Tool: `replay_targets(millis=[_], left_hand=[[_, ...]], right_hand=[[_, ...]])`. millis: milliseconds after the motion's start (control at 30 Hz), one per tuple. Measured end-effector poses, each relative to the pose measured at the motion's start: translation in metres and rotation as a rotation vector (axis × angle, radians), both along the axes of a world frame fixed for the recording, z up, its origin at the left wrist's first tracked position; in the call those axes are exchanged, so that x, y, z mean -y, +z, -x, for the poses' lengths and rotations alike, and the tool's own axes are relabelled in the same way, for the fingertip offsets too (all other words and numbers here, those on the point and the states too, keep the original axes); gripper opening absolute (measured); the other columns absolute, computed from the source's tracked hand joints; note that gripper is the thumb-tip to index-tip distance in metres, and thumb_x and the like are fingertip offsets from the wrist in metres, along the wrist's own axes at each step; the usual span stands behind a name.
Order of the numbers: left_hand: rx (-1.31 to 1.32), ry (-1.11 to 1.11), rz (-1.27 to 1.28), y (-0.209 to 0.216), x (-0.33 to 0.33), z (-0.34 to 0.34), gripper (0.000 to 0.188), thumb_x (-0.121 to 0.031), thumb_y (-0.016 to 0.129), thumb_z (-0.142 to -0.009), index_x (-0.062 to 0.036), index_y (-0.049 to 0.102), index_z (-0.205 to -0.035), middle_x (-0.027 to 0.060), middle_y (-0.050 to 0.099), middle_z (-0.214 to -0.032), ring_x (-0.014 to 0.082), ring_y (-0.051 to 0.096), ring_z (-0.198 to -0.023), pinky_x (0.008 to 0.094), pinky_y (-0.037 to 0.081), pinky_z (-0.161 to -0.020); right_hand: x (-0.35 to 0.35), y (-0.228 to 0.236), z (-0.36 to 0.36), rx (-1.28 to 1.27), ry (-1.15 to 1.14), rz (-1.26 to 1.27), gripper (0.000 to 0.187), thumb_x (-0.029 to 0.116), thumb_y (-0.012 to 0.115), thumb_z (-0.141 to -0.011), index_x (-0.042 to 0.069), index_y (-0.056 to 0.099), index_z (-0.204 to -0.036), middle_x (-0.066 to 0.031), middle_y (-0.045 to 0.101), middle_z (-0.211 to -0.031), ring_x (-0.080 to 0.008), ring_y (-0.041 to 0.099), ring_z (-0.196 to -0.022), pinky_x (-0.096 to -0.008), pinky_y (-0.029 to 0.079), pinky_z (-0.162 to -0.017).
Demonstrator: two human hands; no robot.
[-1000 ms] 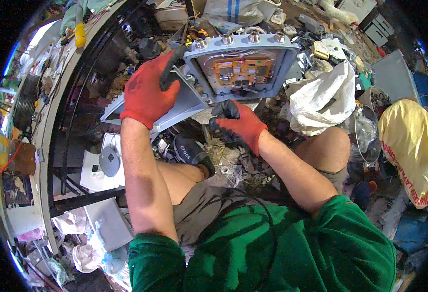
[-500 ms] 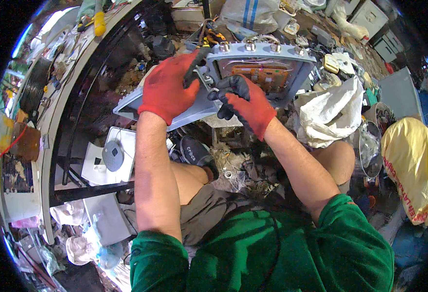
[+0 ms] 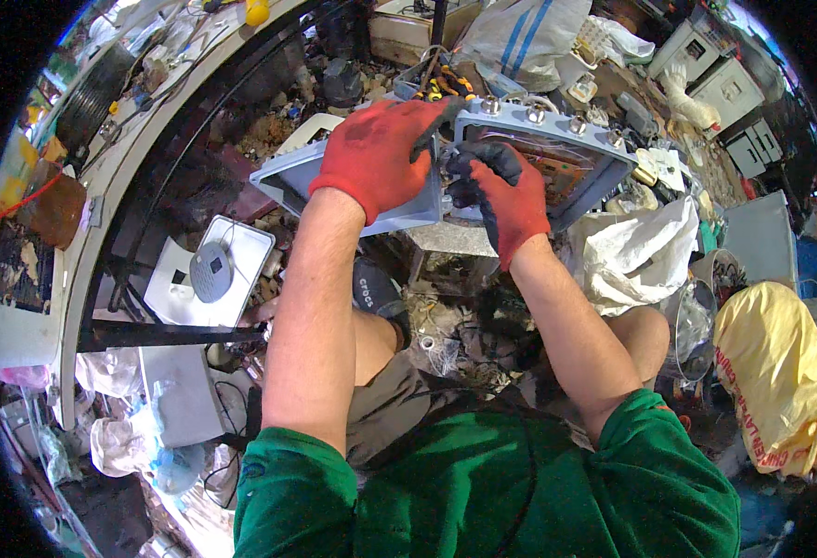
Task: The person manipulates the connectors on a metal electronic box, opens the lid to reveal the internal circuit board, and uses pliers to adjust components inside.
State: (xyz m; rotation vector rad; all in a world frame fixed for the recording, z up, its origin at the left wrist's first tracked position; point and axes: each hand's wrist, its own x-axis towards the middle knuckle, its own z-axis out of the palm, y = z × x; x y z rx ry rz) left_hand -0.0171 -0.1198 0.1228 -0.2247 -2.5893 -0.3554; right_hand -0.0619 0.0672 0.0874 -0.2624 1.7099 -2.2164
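A grey metal equipment box (image 3: 620, 166) stands opened in front of me, with an orange circuit board (image 3: 565, 172) and thin wires inside. Round metal connectors (image 3: 534, 114) line its top wall. Its lid (image 3: 283, 177) swings out to the left. My left hand (image 3: 381, 153), in a red and black glove, is closed over the lid's upper edge near the joint. Beside it, my gloved right hand (image 3: 506, 191) has its fingers curled together at the gap between lid and box. Whatever the right fingers pinch is hidden by the glove.
A white sack (image 3: 636, 246) lies right of the box, near a yellow bag (image 3: 766, 363). On the left are a white panel with a grey disc (image 3: 211, 272) and a dark metal frame. Pliers (image 3: 450, 84) lie behind the box. A white chicken (image 3: 687, 100) stands far right.
The view has shifted, so the box appears farther right. My right hand's fingers have curled in closer to the joint, and the metal piece seen between my hands is now covered.
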Motion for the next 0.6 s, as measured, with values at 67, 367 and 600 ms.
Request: replay_targets(millis=[67,367,600], left_hand=[[-0.012,-0.013,-0.003,-0.001,0.002,0.001,0.056,-0.021,0.067,-0.082,-0.019,0.057,-0.137,0.01,0.064,-0.129,0.031,0.059,-0.121,0.0412,0.046,-0.105],[0.024,0.0,-0.009,0.0,0.0,0.003,0.056,-0.019,0.065,-0.082,-0.0208,0.056,-0.137,0.0049,0.064,-0.129,0.0278,0.061,-0.115,0.0414,0.047,-0.101],[-0.01,-0.004,-0.019,-0.002,0.002,0.003,0.055,-0.019,0.066,-0.081,-0.0199,0.058,-0.135,0.0093,0.065,-0.127,0.0309,0.061,-0.117,0.0415,0.048,-0.101]], right_hand=[[0.002,-0.001,0.0,-0.021,-0.068,-0.003,0.022,0.003,0.066,-0.089,0.002,0.068,-0.111,-0.0047,0.071,-0.097,-0.0127,0.064,-0.084,-0.0302,0.053,-0.075],[0.007,0.005,-0.002,-0.295,-0.138,-0.366,0.03,0.016,0.071,-0.085,0.006,0.068,-0.113,-0.0107,0.073,-0.096,-0.0208,0.069,-0.083,-0.0349,0.053,-0.077],[0.016,0.026,-0.008,-0.669,-0.108,-0.898,0.029,0.024,0.067,-0.085,0.012,0.067,-0.111,-0.0197,0.07,-0.098,-0.0407,0.067,-0.095,-0.0459,0.053,-0.083]])
